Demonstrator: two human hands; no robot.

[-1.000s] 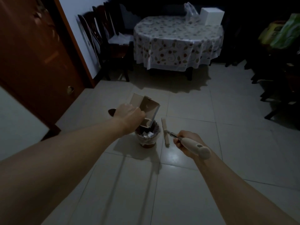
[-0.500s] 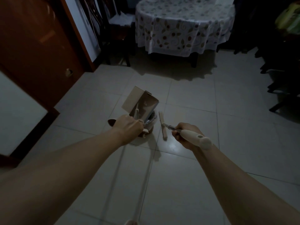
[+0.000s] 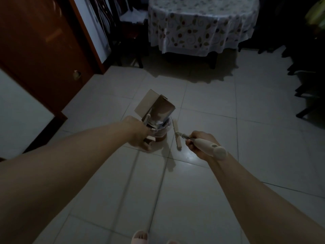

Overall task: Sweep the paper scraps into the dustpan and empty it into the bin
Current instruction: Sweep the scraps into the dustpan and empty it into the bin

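At the bottom edge, your slippered foot stands on the pale tiled floor of a dim room. Your right hand has its grip clamped around the cream handle of the broom, whose pale head rests on the tiles just beside the bin. Your left hand has its grip curled on the dustpan, gripping near its handle, though the exact finger hold is hidden behind the wrist.

The dustpan is tipped steeply over the bin, its mouth pointing down into the lined rim, where pale paper scraps show inside. No scraps are visible on the lit tiles around you, so the sweeping looks finished and the emptying looks nearly complete. What appears left is shaking out any last bits and setting the 2 tools down.

Beyond the bin, a round surface under a leaf-patterned cloth stands against the far wall, a dark chair to its left, a brown door nearer on that side. No brand, label or writing is readable anywhere.
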